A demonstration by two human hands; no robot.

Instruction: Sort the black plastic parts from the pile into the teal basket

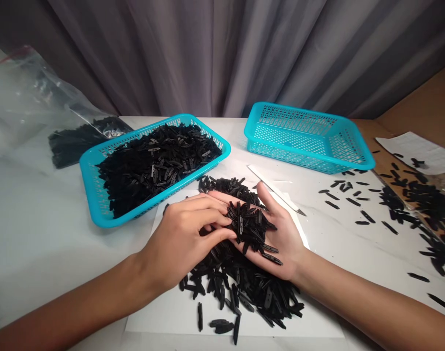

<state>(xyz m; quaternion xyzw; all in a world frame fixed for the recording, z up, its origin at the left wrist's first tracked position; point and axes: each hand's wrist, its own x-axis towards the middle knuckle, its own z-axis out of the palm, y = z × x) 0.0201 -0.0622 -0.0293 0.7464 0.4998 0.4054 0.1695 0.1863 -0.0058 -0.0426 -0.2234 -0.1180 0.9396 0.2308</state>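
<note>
My right hand (288,239) lies palm up with its fingers stretched out to the left, holding a heap of small elongated black pieces (250,226). Some of these show small holes or slots. My left hand (182,234) reaches over from the left, its thumb and curled fingertips closed at the near side of that heap; what exactly is between them is partly hidden. Beneath both hands, a larger pile of the same black pieces (244,287) spreads over a white sheet (156,317).
A turquoise basket (94,204) full of black pieces stands at the left, beside a clear plastic bag (72,117) with dark contents. Another turquoise basket (310,161) sits back right. Tweezers (277,192) lie behind my right hand. Loose pieces (401,195) scatter toward brown cardboard (423,102).
</note>
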